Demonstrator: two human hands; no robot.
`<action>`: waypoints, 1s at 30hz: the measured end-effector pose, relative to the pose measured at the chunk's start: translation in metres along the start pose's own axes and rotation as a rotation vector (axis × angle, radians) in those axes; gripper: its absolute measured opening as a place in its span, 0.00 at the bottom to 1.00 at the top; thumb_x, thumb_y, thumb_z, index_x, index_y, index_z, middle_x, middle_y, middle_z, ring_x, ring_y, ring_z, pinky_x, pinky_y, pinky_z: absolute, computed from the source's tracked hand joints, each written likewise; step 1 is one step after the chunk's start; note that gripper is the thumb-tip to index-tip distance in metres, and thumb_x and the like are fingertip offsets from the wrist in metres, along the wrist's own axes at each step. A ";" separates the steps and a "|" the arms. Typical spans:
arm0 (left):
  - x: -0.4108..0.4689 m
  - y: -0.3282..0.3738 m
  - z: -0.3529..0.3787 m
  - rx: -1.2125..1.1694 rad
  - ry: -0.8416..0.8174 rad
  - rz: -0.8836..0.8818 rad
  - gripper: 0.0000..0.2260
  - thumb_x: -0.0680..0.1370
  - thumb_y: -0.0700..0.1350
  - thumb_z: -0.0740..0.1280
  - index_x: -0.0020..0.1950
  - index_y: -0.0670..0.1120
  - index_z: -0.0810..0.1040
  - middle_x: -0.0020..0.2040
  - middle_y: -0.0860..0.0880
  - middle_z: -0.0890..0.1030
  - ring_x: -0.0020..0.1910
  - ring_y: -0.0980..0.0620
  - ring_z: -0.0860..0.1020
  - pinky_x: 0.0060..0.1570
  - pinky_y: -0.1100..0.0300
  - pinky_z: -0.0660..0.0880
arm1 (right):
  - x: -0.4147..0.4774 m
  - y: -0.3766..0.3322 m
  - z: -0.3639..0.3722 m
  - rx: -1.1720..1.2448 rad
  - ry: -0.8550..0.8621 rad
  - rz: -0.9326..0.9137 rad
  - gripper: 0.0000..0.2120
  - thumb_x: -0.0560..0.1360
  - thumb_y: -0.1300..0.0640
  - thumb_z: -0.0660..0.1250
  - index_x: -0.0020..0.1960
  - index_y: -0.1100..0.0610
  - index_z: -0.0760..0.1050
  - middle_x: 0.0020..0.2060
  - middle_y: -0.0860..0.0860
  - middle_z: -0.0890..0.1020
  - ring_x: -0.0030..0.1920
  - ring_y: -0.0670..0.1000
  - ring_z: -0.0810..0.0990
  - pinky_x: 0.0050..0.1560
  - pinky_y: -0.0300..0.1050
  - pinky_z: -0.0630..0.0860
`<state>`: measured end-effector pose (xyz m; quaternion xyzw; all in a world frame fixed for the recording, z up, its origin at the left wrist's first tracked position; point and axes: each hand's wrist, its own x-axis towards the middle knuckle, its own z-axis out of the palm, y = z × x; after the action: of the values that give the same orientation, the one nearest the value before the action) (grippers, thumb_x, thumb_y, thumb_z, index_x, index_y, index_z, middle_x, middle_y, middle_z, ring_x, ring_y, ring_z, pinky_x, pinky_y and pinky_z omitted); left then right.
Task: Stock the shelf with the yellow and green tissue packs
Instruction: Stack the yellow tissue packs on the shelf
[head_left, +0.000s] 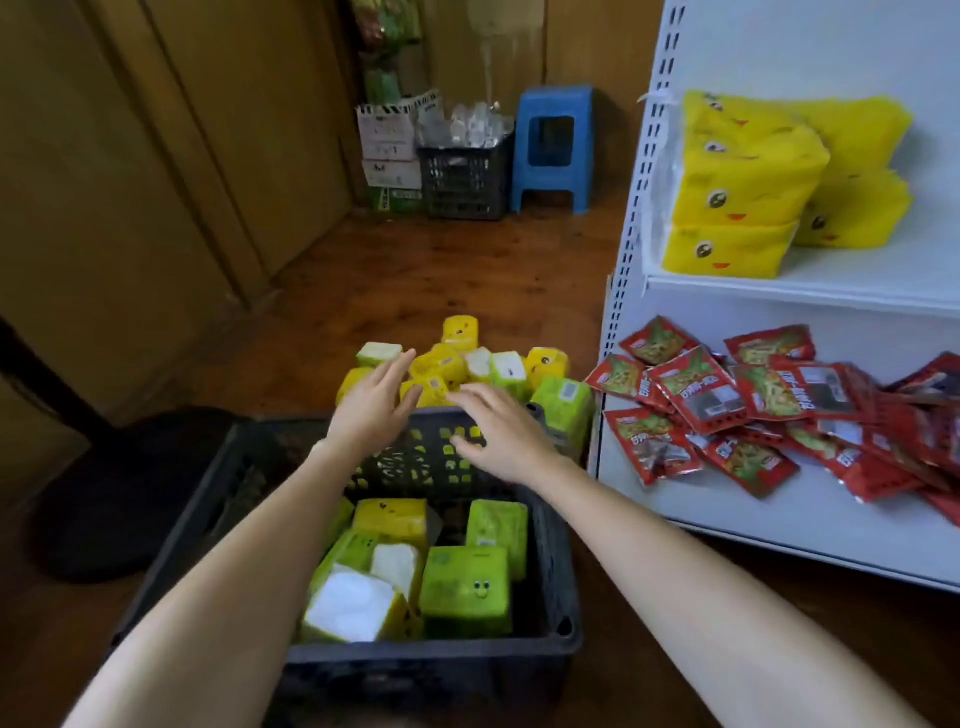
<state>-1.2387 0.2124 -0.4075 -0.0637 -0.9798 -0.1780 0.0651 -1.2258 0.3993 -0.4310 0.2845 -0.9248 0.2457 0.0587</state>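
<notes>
Yellow, green packs (457, 371), seemingly smiley-faced

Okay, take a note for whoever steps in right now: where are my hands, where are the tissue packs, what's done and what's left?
Left hand and right hand: both open, empty, reaching over the black crate toward the floor pile.
Tissue packs: some yellow and green in the crate, more piled on the floor beyond it.
Done: several yellow packs stacked on the upper shelf.
Left: shelve the crate and floor packs; no green ones seen shelved. Red snack packets fill the lower shelf.
</notes>
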 end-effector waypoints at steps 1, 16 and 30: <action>-0.009 -0.016 0.006 0.005 -0.033 -0.040 0.24 0.81 0.52 0.56 0.77 0.49 0.56 0.74 0.47 0.64 0.71 0.45 0.64 0.63 0.52 0.67 | -0.003 -0.001 0.017 -0.057 -0.116 -0.008 0.26 0.76 0.52 0.62 0.73 0.55 0.62 0.70 0.53 0.64 0.70 0.54 0.61 0.67 0.50 0.64; -0.085 -0.107 0.022 -0.092 -0.706 -0.219 0.29 0.77 0.61 0.60 0.75 0.49 0.61 0.74 0.49 0.63 0.71 0.49 0.64 0.67 0.56 0.62 | -0.003 -0.020 0.099 0.330 -0.442 0.225 0.26 0.75 0.44 0.64 0.71 0.47 0.63 0.69 0.51 0.66 0.68 0.52 0.67 0.66 0.51 0.67; -0.087 -0.084 0.029 -0.136 -0.858 -0.054 0.09 0.81 0.43 0.59 0.52 0.41 0.77 0.46 0.49 0.77 0.47 0.54 0.71 0.43 0.67 0.67 | -0.006 -0.010 0.089 0.331 -0.396 0.207 0.24 0.76 0.44 0.62 0.70 0.45 0.63 0.68 0.49 0.67 0.63 0.50 0.72 0.60 0.50 0.71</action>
<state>-1.1688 0.1362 -0.4760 -0.1103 -0.9055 -0.2013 -0.3569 -1.2120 0.3520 -0.5057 0.2367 -0.8896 0.3380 -0.1958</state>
